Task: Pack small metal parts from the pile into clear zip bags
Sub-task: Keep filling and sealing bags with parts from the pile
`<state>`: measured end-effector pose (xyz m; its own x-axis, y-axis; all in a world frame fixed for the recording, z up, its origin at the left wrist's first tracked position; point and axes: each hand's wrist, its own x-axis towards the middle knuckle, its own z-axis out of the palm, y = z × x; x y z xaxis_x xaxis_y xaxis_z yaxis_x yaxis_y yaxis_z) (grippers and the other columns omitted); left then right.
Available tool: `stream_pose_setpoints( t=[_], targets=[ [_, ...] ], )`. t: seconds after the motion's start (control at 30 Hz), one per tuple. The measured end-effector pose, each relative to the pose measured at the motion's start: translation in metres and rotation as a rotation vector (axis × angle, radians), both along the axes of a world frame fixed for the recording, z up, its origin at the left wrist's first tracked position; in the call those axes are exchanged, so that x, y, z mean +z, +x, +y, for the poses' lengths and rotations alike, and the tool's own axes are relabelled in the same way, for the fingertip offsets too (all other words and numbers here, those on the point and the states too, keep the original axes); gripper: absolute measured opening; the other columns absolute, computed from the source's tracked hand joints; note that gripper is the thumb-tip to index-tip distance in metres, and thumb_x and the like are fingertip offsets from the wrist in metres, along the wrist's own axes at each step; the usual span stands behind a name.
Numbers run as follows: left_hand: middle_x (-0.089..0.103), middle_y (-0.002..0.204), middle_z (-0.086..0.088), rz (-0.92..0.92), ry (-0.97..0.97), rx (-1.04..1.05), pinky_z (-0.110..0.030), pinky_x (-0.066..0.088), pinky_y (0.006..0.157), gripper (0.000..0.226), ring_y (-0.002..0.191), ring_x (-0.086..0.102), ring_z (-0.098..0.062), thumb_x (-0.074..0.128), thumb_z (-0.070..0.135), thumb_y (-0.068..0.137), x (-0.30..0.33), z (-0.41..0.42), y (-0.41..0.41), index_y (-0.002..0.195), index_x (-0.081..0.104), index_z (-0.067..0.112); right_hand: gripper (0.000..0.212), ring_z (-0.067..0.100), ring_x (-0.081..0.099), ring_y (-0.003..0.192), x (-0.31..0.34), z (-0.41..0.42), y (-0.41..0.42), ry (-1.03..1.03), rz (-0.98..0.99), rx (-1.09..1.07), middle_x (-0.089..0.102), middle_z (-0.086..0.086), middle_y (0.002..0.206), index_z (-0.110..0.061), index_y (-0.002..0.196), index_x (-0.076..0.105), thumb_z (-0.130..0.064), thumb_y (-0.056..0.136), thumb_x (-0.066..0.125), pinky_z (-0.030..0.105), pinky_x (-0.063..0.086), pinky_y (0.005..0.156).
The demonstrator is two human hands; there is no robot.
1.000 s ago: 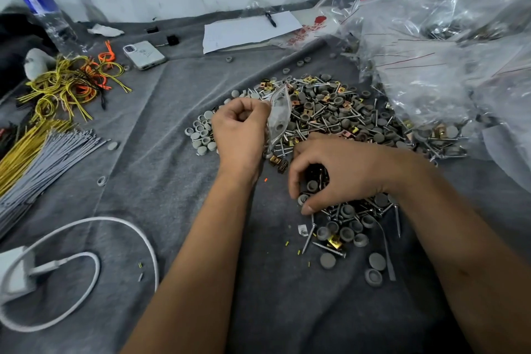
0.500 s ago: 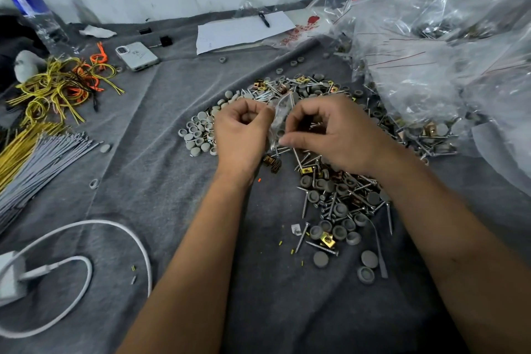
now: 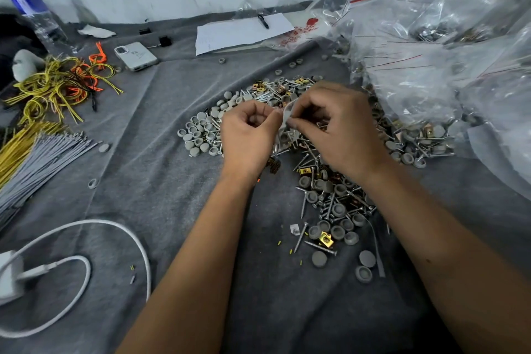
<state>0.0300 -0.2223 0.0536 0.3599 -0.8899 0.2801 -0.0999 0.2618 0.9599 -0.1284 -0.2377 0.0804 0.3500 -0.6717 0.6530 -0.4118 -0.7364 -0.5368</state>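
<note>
Clear zip bag (image 3: 287, 112) apparently pinched between both hands' grips, above the pile (image 3: 324, 181)

Both forearms are bare up to the frame's lower edge, no sleeves showing. The left hand (image 3: 247, 135) and right hand (image 3: 342, 132) wear nothing.

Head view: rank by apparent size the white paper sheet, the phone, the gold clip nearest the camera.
1. White paper sheet, largest even though it lies farthest back.
2. Phone, clearly smaller than the sheet.
3. Gold clip, smallest despite being nearest the camera.
</note>
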Motion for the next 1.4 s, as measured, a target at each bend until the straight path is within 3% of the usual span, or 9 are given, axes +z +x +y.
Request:
stream_pose_setpoints(
  t=[0.17,0.47,0.63,0.73,0.87,1.0,1.17,1.3,1.4],
  targets=[
    [0.056,0.049,0.0,0.005,0.008,0.012,-0.022,0.035,0.046,0.016,0.04,0.047,-0.013,0.069,0.013,0.083,0.001,0.001,-0.001,0.068,0.063,0.013,0.015,0.019,0.069,0.089,-0.005,0.001,0.005,-0.04,0.051,0.003,0.073,0.006,0.096,-0.005,0.092,0.075,0.002,0.08,0.08,0.038,0.059,0.079],
    [0.054,0.053,-0.007,0.054,0.028,0.041,-0.024,0.035,0.048,0.014,0.045,0.044,-0.019,0.068,0.014,0.08,0.001,0.0,0.0,0.067,0.063,0.012,0.021,0.008,0.072,0.098,-0.001,0.0,-0.002,-0.013,0.081,0.008,0.078,-0.001,0.104,-0.011,0.104,0.08,-0.003,0.085,0.08,0.019,0.055,0.09],
    [0.055,0.056,-0.006,0.068,0.033,0.078,-0.023,0.036,0.047,0.013,0.046,0.045,-0.015,0.068,0.014,0.08,0.002,0.0,0.001,0.067,0.064,0.015,0.013,0.004,0.067,0.082,0.004,0.001,-0.008,0.011,0.036,0.034,0.074,-0.008,0.087,-0.014,0.088,0.077,-0.016,0.079,0.087,0.013,0.049,0.076],
    [0.055,0.057,-0.005,0.062,0.04,0.1,-0.023,0.036,0.048,0.019,0.047,0.045,-0.014,0.069,0.008,0.087,0.001,0.0,0.004,0.069,0.066,0.015,0.012,0.0,0.067,0.079,0.008,-0.001,-0.015,0.223,0.259,0.18,0.073,-0.015,0.083,-0.025,0.085,0.078,-0.03,0.078,0.088,0.012,0.047,0.072],
    [0.053,0.055,-0.004,0.08,0.054,0.113,-0.022,0.034,0.046,0.023,0.044,0.042,-0.012,0.069,0.005,0.09,0.0,-0.001,0.005,0.069,0.066,0.015,0.016,0.012,0.074,0.077,0.004,-0.005,-0.023,0.592,0.517,0.321,0.075,-0.006,0.091,-0.035,0.085,0.077,-0.032,0.076,0.09,0.034,0.061,0.074],
    [0.052,0.054,-0.004,0.097,0.05,0.115,-0.021,0.033,0.046,0.024,0.042,0.041,-0.011,0.069,0.006,0.088,0.0,-0.001,0.005,0.067,0.064,0.016,0.02,0.015,0.075,0.08,0.005,-0.007,-0.025,0.609,0.571,0.347,0.072,-0.018,0.088,-0.042,0.086,0.076,-0.032,0.077,0.09,0.042,0.062,0.079],
    [0.053,0.053,-0.002,0.082,0.037,0.099,-0.021,0.033,0.046,0.024,0.043,0.041,-0.011,0.069,0.011,0.084,0.0,-0.001,0.004,0.063,0.063,0.02,0.014,0.017,0.075,0.078,0.003,-0.008,-0.024,0.655,0.546,0.364,0.073,-0.012,0.089,-0.034,0.083,0.077,-0.024,0.08,0.087,0.047,0.062,0.077],
    [0.054,0.054,-0.003,0.048,0.029,0.098,-0.023,0.035,0.047,0.021,0.046,0.043,-0.013,0.07,0.012,0.083,0.001,0.0,0.004,0.064,0.064,0.02,0.013,0.004,0.069,0.083,0.006,-0.008,-0.022,0.512,0.384,0.304,0.071,-0.015,0.089,-0.031,0.084,0.076,-0.023,0.081,0.086,0.022,0.054,0.079],
    [0.055,0.054,-0.004,0.029,0.022,0.081,-0.025,0.036,0.048,0.021,0.046,0.045,-0.015,0.071,0.01,0.084,0.002,0.001,0.003,0.065,0.064,0.017,0.011,0.007,0.069,0.082,0.007,-0.006,-0.017,0.376,0.141,0.197,0.072,-0.011,0.086,-0.024,0.09,0.074,-0.019,0.085,0.083,0.025,0.056,0.077]
  ],
)
